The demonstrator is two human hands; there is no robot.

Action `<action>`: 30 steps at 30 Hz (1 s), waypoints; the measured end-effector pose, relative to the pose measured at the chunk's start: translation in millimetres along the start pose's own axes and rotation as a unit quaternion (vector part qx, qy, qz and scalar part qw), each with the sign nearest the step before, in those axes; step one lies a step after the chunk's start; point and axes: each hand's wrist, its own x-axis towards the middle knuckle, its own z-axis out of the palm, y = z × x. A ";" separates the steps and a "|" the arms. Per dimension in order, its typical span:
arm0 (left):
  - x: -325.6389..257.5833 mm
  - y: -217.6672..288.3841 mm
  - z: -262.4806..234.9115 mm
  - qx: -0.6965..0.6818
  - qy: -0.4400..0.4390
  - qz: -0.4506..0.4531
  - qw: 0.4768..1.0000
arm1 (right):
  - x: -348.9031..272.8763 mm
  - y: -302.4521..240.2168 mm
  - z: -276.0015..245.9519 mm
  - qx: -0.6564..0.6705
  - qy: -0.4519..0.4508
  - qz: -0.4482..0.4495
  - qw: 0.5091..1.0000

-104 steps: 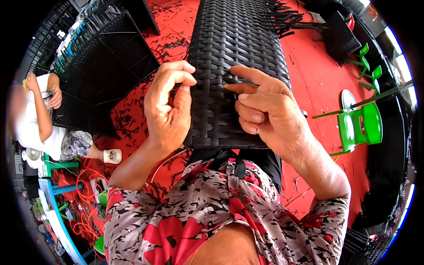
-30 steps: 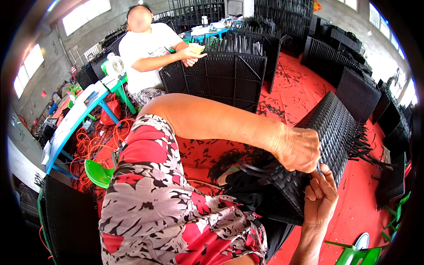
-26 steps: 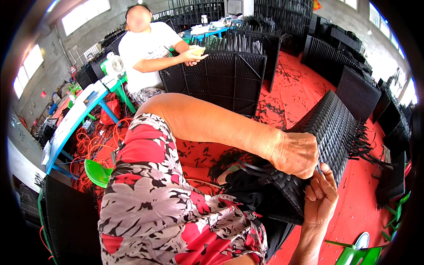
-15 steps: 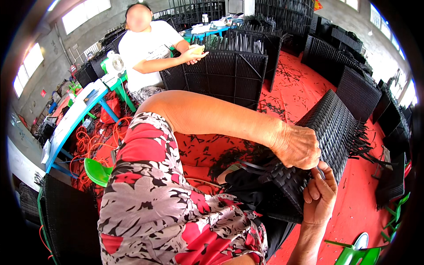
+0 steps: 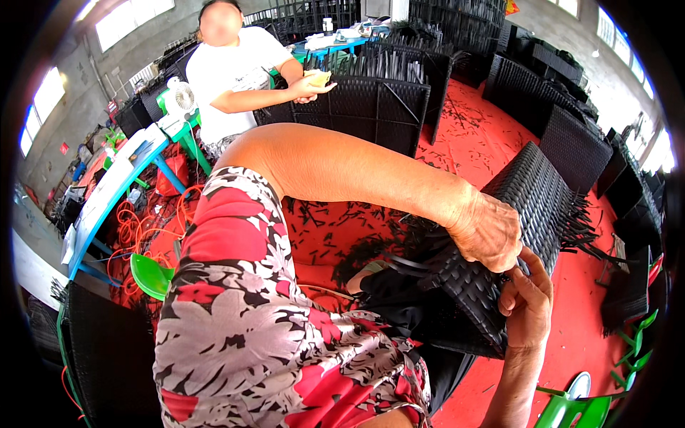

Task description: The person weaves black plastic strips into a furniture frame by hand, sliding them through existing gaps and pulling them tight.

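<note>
A black woven wicker panel (image 5: pixel 535 207) lies tilted across my lap, reaching toward the right. My left arm crosses the view from the floral sleeve, and my left hand (image 5: pixel 492 232) presses on the panel's near end with its fingers curled over the weave. Just below it, my right hand (image 5: pixel 529 308) comes up from the lower edge and grips the panel's edge, with the fingertips at a loose black strand (image 5: pixel 407 262). Both hands nearly touch each other. What lies under the palms is hidden.
Another person in a white shirt (image 5: pixel 239 68) sits at the back beside a black woven box (image 5: pixel 371 110), holding something pale yellow. Around us are a white fan (image 5: pixel 180 96), a blue table (image 5: pixel 118 189), a green stool (image 5: pixel 151 274), orange cable (image 5: pixel 132 228), a red floor with black offcuts (image 5: pixel 485 135), stacked black panels (image 5: pixel 578 143) and a green chair (image 5: pixel 571 410).
Earlier the view looked straight down at the panel with both hands on it; now it has swung left toward the other person. In the last second my left hand shifted slightly along the panel.
</note>
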 end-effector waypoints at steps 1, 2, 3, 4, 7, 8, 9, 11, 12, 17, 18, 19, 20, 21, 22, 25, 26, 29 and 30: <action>-1.3 0.0 -0.3 0.007 0.001 0.004 1.000 | -1.1 -0.3 1.3 0.014 -0.001 0.000 1.000; -3.7 2.1 0.8 0.012 0.031 -0.015 0.999 | -2.7 -1.3 3.4 0.028 -0.001 -0.001 1.000; -7.3 6.4 4.1 0.016 0.061 -0.035 0.997 | -3.8 -1.6 4.9 0.043 -0.003 -0.001 0.999; -9.0 9.1 6.4 0.022 0.094 -0.049 0.994 | -3.8 -1.3 3.3 0.050 -0.002 0.001 0.999; -12.2 15.9 10.2 0.055 0.082 -0.075 0.992 | -2.9 0.9 -0.5 0.063 -0.003 0.001 0.998; -12.7 18.5 8.9 0.063 0.064 -0.090 0.992 | -2.8 1.5 -0.2 0.062 -0.005 -0.002 0.998; -12.7 19.2 9.4 0.058 0.081 -0.087 0.991 | -2.7 1.4 0.1 0.062 -0.006 -0.005 0.998; -11.5 18.9 7.9 0.066 0.064 -0.071 0.993 | -1.9 -0.7 -1.4 0.066 -0.015 0.004 0.998; -10.6 18.3 7.4 0.071 0.056 -0.063 0.994 | -1.5 -1.9 -2.2 0.068 -0.018 0.008 0.997; -14.8 -10.0 11.8 0.042 0.075 -0.068 0.994 | 2.4 -9.4 5.7 0.086 -0.038 0.065 0.993; -16.7 -13.6 18.6 0.020 0.055 -0.073 0.996 | 4.6 -9.3 6.3 0.095 -0.041 0.076 0.992; -16.3 -11.4 17.0 -0.011 0.086 -0.105 0.991 | 4.1 -3.7 2.6 0.111 -0.040 0.083 0.990; -17.6 -6.5 16.0 -0.043 0.116 -0.138 0.983 | 4.4 -3.8 2.0 0.120 -0.042 0.077 0.989; -19.8 -0.5 15.0 -0.074 0.146 -0.172 0.971 | 4.8 -4.3 3.3 0.129 -0.046 0.072 0.988; -20.3 8.3 10.7 -0.115 0.109 -0.242 0.957 | 5.0 -2.8 2.0 0.139 -0.044 0.068 0.987; -30.7 33.8 24.2 -0.194 0.174 -0.343 0.902 | 2.6 -4.0 2.2 0.117 -0.019 0.057 0.991; -33.4 46.1 23.7 -0.205 0.185 -0.376 0.885 | 1.6 -3.9 5.0 0.108 -0.015 0.057 0.992; -30.7 64.1 40.8 -0.174 0.263 -0.399 0.861 | -0.2 -1.8 10.1 0.089 0.015 0.061 0.994; -28.2 65.4 41.5 -0.185 0.270 -0.415 0.849 | -1.8 -1.6 11.9 0.085 0.028 0.059 0.994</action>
